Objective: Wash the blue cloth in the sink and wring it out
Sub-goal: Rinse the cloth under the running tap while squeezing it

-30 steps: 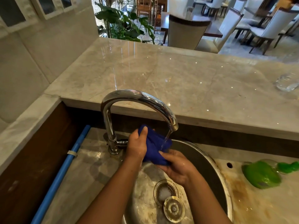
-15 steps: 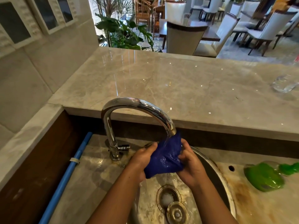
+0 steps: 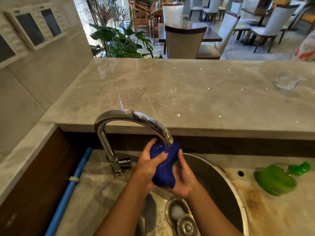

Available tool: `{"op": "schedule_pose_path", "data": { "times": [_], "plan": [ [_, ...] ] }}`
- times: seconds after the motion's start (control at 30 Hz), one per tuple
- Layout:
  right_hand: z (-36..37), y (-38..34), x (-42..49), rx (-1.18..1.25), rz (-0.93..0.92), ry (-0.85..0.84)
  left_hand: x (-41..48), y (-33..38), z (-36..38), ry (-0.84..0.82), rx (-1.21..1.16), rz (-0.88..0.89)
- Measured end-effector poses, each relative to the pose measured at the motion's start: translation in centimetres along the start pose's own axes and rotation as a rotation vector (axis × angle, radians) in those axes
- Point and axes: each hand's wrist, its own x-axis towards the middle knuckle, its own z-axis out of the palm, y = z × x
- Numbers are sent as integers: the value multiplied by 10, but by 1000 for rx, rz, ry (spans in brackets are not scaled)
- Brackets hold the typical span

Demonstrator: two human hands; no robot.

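The blue cloth is bunched and wet, held over the round steel sink right under the spout of the chrome tap. Water runs from the spout onto the cloth's top. My left hand grips the cloth from the left, thumb across its front. My right hand cups and grips it from the right and below. The lower back of the cloth is hidden by my hands.
A drain with its loose strainer plug lies in the sink bottom. A green bottle lies on the stained counter to the right. A raised marble ledge behind carries a glass. A blue pipe runs on the left.
Both hands have squeezed the cloth into a tighter bundle under the spout. My left thumb now lies across its front and my right hand has slid lower beneath it.
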Motion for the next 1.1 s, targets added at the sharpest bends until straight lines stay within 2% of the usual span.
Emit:
{"op": "schedule_pose_path", "data": {
  "times": [0.07, 0.13, 0.2, 0.27, 0.33, 0.43, 0.57, 0.63, 0.73, 0.8, 0.87, 0.97, 1.03, 1.1],
  "plan": [
    [6, -4, 0, -47, -81, 63, -1, 1, -3, 84, 182, 42],
    [8, -8, 4, -238, -211, 194, -2, 2, -6, 181, 465, 109],
    [8, -11, 5, -445, -321, 264, -4, 2, -8, 271, 562, 137],
    [12, -12, 2, -560, -399, 268, -5, -2, -11, 371, 496, 120],
    [17, -15, -4, -585, -418, 250, -6, -5, -12, 417, 422, 16],
    [20, -22, -11, -531, -370, 185, -10, -5, -6, 273, 222, -273],
    [19, -29, -13, -510, -311, 152, -14, -6, 0, 55, -78, -431],
    [20, -33, -16, -523, -322, 151, -14, -9, 1, -2, -220, -426],
    [24, -37, -15, -699, -392, 242, -7, -12, -4, 19, -294, -293],
    [24, -36, -10, -763, -413, 336, -5, -12, -7, 19, -238, -223],
    [25, -32, -6, -750, -393, 400, -5, -11, -6, 56, -78, -191],
    [24, -24, 3, -768, -351, 462, 0, -14, -5, 208, 126, -182],
    [23, -20, 7, -775, -351, 496, 4, -15, -3, 284, 101, -189],
    [22, -13, 8, -662, -298, 488, 7, -13, 0, 318, 43, -139]
  ]
}}
